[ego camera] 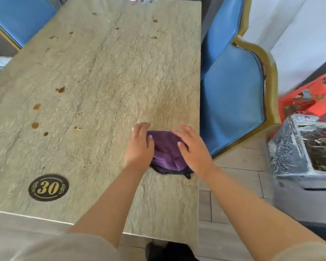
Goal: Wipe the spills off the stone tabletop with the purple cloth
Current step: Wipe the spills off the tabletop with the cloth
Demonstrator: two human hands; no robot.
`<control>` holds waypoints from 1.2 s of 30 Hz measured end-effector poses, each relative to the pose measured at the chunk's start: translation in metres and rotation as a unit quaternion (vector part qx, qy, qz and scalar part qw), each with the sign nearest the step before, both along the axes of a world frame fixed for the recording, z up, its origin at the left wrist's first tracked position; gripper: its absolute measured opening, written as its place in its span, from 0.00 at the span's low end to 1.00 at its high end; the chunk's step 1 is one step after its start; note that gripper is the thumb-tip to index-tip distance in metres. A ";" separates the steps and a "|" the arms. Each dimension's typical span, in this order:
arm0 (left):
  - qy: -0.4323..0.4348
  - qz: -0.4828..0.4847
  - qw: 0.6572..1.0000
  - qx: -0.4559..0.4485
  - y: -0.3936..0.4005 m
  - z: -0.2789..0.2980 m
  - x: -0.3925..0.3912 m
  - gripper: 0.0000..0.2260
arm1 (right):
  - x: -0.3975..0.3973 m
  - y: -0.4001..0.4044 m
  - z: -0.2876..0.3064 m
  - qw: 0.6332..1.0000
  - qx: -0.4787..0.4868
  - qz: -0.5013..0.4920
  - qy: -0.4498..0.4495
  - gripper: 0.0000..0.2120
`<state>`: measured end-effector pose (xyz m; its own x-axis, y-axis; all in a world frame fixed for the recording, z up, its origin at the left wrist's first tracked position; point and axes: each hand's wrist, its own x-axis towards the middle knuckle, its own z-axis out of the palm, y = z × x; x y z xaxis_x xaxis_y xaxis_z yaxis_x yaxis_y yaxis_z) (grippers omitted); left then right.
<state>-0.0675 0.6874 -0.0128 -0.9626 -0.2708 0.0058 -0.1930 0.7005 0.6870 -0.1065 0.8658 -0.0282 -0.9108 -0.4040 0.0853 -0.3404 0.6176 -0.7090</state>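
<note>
Brown spills (60, 89) dot the left side of a stone worktop (105, 76), above an oval badge (48, 187) numbered 30. Toward the right edge, the left hand (139, 146) rests on a bunched purple cloth (167, 150), fingers straight and relaxed. The right hand (193, 146) lies on the cloth's other side, fingers spread, its grip loose. A blue chair (231, 95) stands just beside the worktop.

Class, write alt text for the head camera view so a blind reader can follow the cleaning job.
Both hands, left hand and right hand, rest on a bunched purple cloth near the right edge of a stone tabletop. Brown spills dot its left and far parts; blue chairs flank it.
</note>
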 end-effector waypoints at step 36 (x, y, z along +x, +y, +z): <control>-0.293 0.196 0.913 -0.205 0.064 -0.024 -0.132 0.26 | -0.194 -0.005 0.018 0.971 0.169 0.122 -0.118 0.27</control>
<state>-0.1990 0.7510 -0.0371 -0.6624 -0.6859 -0.3013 -0.7346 0.6736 0.0817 -0.3003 0.8608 -0.0098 -0.7620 -0.5795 -0.2889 -0.3587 0.7493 -0.5567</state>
